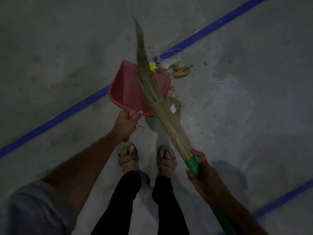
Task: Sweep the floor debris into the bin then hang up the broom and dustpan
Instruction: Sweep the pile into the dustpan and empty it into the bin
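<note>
Right hand (201,177) grip wrapped round green broom (152,92) handle, bristles slanting across red dustpan (128,92). Left hand (126,122), arm extended, clasps dustpan handle; debris (179,70) just beyond pan on floor (254,99).

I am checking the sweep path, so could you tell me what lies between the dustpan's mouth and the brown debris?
In the head view, the broom's bristles cross between the dustpan and debris.

red dustpan (133,92) tilted on the floor; grass broom (153,92) with green handle slanting across it; debris (179,70) just beside.
</note>
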